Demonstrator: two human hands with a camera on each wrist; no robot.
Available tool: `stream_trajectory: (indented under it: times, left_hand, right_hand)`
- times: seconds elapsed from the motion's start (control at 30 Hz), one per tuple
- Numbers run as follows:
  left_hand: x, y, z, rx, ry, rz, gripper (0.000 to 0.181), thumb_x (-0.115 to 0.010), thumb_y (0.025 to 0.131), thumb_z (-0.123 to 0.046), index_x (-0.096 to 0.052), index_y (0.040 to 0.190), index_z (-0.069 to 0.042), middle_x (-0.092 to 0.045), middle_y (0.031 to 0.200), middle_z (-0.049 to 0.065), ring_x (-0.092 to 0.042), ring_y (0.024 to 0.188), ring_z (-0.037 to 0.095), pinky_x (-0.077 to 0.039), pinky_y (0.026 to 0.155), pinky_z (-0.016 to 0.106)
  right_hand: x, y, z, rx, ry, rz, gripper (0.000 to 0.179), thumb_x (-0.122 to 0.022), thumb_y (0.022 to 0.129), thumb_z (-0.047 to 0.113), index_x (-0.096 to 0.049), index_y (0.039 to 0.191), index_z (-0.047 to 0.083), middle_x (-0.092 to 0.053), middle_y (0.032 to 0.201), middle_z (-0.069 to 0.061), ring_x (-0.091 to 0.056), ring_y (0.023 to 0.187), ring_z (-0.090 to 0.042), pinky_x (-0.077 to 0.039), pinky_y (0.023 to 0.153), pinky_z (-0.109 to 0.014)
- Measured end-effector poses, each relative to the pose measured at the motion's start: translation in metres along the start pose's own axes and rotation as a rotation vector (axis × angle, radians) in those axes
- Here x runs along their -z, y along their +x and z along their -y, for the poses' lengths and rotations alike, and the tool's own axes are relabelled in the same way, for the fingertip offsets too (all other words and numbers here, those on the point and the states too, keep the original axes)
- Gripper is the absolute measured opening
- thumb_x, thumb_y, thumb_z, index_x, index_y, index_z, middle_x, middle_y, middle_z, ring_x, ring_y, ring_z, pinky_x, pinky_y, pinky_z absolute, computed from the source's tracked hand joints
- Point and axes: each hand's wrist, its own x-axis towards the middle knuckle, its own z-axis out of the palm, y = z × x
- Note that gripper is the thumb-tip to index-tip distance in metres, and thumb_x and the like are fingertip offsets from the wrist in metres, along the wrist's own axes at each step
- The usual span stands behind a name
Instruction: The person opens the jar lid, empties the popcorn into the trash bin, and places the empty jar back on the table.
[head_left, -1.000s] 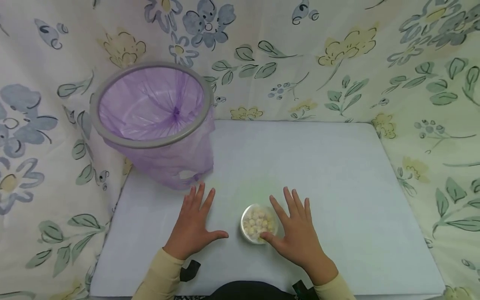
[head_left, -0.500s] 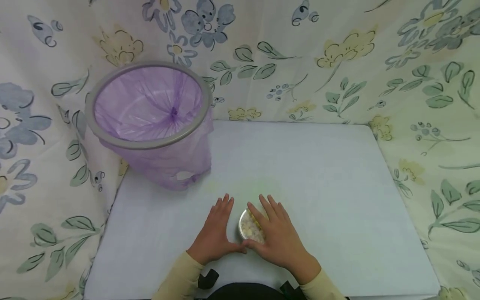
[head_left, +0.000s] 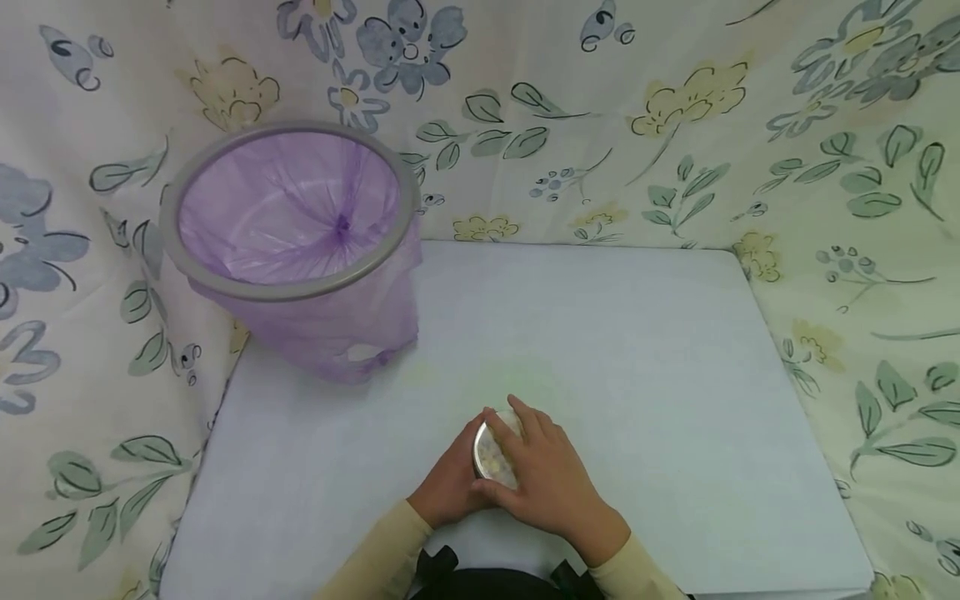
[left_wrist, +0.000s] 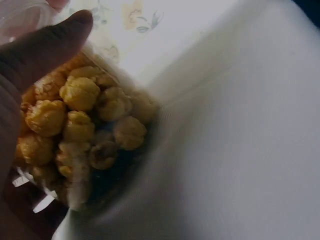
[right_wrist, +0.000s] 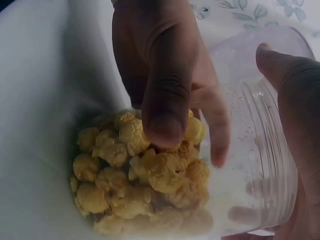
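A clear plastic jar [head_left: 492,463] stands near the front of the table, partly covered by both hands. Through its wall, yellow popcorn [right_wrist: 140,175] fills the lower part in the right wrist view. My left hand [head_left: 447,482] grips the jar's body from the left, thumb [left_wrist: 55,47] laid along its side. From the right, my right hand [head_left: 553,479] holds the top, its fingers and thumb spread round the clear ridged lid [right_wrist: 267,165]. Both thumbs come close together on the near side. The far side of the jar is hidden by the fingers.
At the back left stands a bin with a grey rim [head_left: 292,292] and a purple bag liner [head_left: 330,325]. The white table [head_left: 637,400] extends to the right. Flower-patterned cloth [head_left: 570,100] hangs along the back and sides.
Both hands were spread apart, the left one off the jar. The left hand moved right and took hold of the jar's body, while the right moved left and closed over its top.
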Motion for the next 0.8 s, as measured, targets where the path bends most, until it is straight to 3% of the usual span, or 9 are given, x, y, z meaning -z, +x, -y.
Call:
stream_trajectory:
  times: [0.1,0.17,0.37,0.47,0.6,0.8]
  left_hand:
    - [0.0,0.005,-0.004,-0.02,0.016,-0.063,0.11,-0.089,0.081,-0.046,-0.026,0.165,-0.013,-0.043,0.159,0.008,-0.049,0.139,0.023,-0.047,0.11,0.052]
    - [0.002,0.009,-0.009,-0.066,0.065,-0.122,0.106,-0.09,0.079,-0.043,-0.031,0.162,-0.014,-0.047,0.153,0.006,-0.051,0.133,0.021,-0.05,0.105,0.049]
    - [0.008,0.023,-0.03,-0.375,0.376,-0.379,0.102,-0.094,0.069,-0.031,-0.04,0.15,0.0,-0.055,0.138,0.018,-0.058,0.122,0.03,-0.054,0.098,0.05]
    - [0.012,0.028,-0.042,-0.469,0.456,-0.481,0.104,-0.095,0.066,-0.029,-0.04,0.148,0.003,-0.055,0.139,0.021,-0.059,0.123,0.035,-0.053,0.099,0.054]
    - [0.017,0.03,-0.054,-0.482,0.437,-0.499,0.104,-0.094,0.066,-0.029,-0.039,0.148,0.002,-0.056,0.139,0.018,-0.06,0.121,0.033,-0.051,0.097,0.056]
    - [0.023,0.024,-0.066,-0.451,0.366,-0.458,0.093,-0.092,0.067,-0.03,-0.045,0.141,0.001,-0.058,0.127,0.014,-0.059,0.113,0.028,-0.049,0.093,0.055]
  right_hand:
    - [0.004,0.003,0.0,-0.022,-0.006,-0.007,0.085,-0.056,0.097,0.072,-0.041,0.163,0.021,-0.038,0.167,-0.012,-0.05,0.139,-0.036,-0.052,0.094,-0.058]
    - [0.009,0.007,0.002,-0.04,0.0,-0.028,0.083,-0.055,0.099,0.069,-0.041,0.162,0.019,-0.035,0.169,-0.012,-0.047,0.143,-0.037,-0.051,0.095,-0.06]
    - [0.026,0.022,0.019,-0.098,-0.001,-0.219,0.076,-0.044,0.101,0.073,-0.053,0.154,0.018,-0.044,0.155,-0.027,-0.046,0.139,-0.051,-0.051,0.092,-0.068]
    - [0.035,0.03,0.025,-0.105,-0.003,-0.333,0.068,-0.047,0.102,0.068,-0.061,0.145,0.017,-0.052,0.144,-0.028,-0.054,0.129,-0.049,-0.053,0.089,-0.066]
    - [0.049,0.038,0.028,-0.063,0.018,-0.399,0.058,-0.055,0.101,0.059,-0.066,0.14,0.017,-0.057,0.135,-0.025,-0.06,0.118,-0.045,-0.055,0.087,-0.061]
    - [0.064,0.039,0.024,-0.004,0.076,-0.354,0.055,-0.058,0.1,0.055,-0.066,0.14,0.019,-0.06,0.132,-0.023,-0.062,0.114,-0.044,-0.058,0.082,-0.058]
